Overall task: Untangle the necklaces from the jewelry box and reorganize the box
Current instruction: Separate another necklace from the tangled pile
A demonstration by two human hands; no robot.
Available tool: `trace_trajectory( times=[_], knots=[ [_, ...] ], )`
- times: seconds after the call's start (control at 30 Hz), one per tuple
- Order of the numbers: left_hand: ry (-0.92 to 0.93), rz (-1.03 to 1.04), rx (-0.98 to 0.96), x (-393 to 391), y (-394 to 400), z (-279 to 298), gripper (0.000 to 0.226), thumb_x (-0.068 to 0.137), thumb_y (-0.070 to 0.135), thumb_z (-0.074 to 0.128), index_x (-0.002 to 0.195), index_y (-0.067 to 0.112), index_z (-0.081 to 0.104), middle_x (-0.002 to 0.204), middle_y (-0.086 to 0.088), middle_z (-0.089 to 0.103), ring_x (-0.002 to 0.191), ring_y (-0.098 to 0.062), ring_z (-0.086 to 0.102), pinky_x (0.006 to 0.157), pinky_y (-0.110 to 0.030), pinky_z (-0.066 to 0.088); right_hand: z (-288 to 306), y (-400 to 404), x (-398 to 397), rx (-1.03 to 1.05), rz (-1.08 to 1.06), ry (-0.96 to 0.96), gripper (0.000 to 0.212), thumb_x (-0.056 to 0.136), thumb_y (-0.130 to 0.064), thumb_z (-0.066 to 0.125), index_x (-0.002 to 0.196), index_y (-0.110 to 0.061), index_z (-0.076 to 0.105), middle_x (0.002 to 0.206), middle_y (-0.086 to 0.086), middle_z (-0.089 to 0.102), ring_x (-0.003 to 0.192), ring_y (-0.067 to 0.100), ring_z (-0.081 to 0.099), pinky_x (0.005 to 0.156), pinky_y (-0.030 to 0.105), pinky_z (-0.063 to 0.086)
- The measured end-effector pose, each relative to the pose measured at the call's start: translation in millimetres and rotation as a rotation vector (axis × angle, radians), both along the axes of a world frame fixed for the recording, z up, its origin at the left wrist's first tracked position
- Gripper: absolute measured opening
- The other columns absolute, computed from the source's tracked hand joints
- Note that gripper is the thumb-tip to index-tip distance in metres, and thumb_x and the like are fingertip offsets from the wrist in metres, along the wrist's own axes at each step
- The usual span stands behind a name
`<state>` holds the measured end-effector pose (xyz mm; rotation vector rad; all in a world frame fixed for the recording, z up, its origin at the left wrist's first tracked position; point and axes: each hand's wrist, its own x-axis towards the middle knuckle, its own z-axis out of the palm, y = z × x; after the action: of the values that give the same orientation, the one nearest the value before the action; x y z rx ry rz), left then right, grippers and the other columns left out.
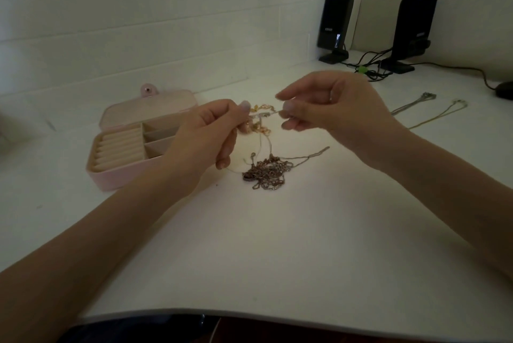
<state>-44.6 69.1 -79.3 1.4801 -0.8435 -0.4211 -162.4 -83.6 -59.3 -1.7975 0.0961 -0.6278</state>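
A pink jewelry box [111, 176] lies open on the white desk at the left, with ring rolls and small compartments showing. A tangled heap of necklaces [266, 173] rests on the desk between my arms. My left hand [205, 134] pinches a gold chain [261, 117] lifted above the heap. My right hand [327, 109] pinches a thin silver strand [270, 113] that runs across to the left hand. Fine chains hang from my fingers down to the heap.
Two straightened necklaces [424, 111] lie on the desk at the right. Two black speakers [336, 20] with cables [372, 68] stand at the back right, and a dark mouse [503, 90] sits at the right edge. The desk's front edge [249, 312] runs below my arms.
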Motion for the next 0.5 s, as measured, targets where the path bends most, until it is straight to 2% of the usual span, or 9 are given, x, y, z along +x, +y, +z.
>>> trace_trajectory(
  times=[0.17,0.37,0.5],
  knots=[
    [-0.068,0.020,0.081,-0.2,-1.1,-4.0,0.038,0.095,0.026,0.052,0.059,0.015,0.049,0.035,0.000,0.037,0.029,-0.012,0.025,0.033,-0.017,0.029,4.2,-2.2,-1.5,0.016,-0.062,-0.011,0.010,0.087,-0.003,0.064,0.094,-0.010,0.065,0.072,0.004,0.071,0.066,0.013,0.069,0.071,0.026,0.058],
    [-0.152,-0.051,0.156,-2.5,0.5,-2.8,0.030,0.080,0.041,0.058,0.065,0.015,0.050,0.039,0.001,0.044,0.031,-0.013,0.033,0.037,-0.018,0.031,2.8,-0.5,-1.4,0.045,-0.035,0.030,0.013,0.095,-0.005,0.053,0.102,-0.014,0.059,0.073,0.000,0.063,0.072,0.013,0.067,0.076,0.026,0.057],
    [-0.178,-0.069,0.116,-2.3,2.6,-1.7,0.028,0.094,0.020,0.054,0.066,0.014,0.051,0.041,-0.001,0.046,0.031,-0.013,0.031,0.035,-0.017,0.027,3.9,0.8,-1.9,0.104,0.026,0.070,0.016,0.098,-0.004,0.047,0.107,-0.010,0.058,0.072,0.001,0.058,0.070,0.011,0.064,0.073,0.024,0.057]
  ],
)
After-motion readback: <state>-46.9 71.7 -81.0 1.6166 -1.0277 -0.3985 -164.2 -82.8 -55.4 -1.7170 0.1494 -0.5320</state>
